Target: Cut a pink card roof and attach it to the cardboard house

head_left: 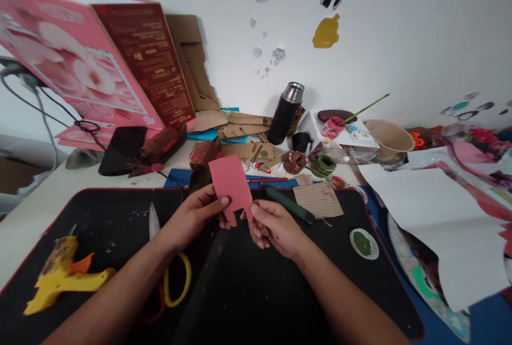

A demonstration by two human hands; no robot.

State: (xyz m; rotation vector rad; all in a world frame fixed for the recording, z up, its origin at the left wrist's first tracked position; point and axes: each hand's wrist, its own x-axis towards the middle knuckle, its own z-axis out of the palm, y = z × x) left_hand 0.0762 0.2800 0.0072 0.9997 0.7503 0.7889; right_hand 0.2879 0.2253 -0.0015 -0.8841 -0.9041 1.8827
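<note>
A pink cut-out piece of card (231,182) with notched tabs along its lower edge is held upright above the black mat (256,281). My left hand (197,211) pinches its left lower edge between thumb and fingers. On the right lower corner my right hand (273,225) grips it with curled fingers. Both hands hover over the mat's middle.
On the mat lie a yellow glue gun (60,275), yellow-handled scissors (172,275), a dark ruler (202,281), a green pen-like tool (286,203), corrugated card (318,200) and a lid of green paint (364,243). A black flask (285,113), bowl (390,137), cardboard scraps and white paper (440,217) crowd the back and right.
</note>
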